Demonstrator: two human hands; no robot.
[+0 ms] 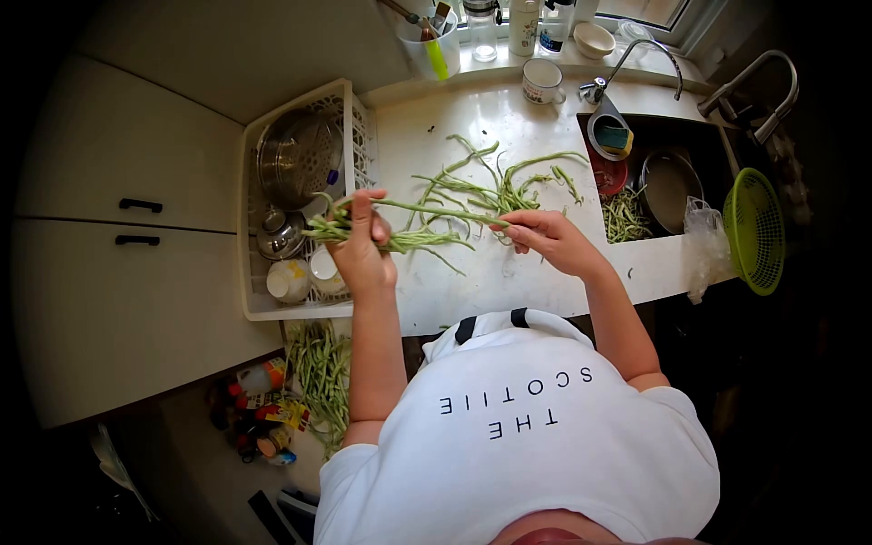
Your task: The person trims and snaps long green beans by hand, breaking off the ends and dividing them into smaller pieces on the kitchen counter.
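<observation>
My left hand (361, 243) is closed round a bunch of long green beans (422, 240), whose ends stick out on both sides of the fist. One bean (436, 211) stretches from this hand across to my right hand (545, 238), which pinches its far end between thumb and fingers. Behind the hands, a loose heap of long beans (513, 195) lies on the white counter (409, 123), with a few short pieces to its right.
At left stands a white dish rack (250, 227) with pots and bowls. More beans (322, 372) lie below it, near bottles. At right are a sink (713, 136) with cut beans (623, 216), a plastic bag (704, 245) and a green basket (756, 232). A mug (542, 82) stands behind.
</observation>
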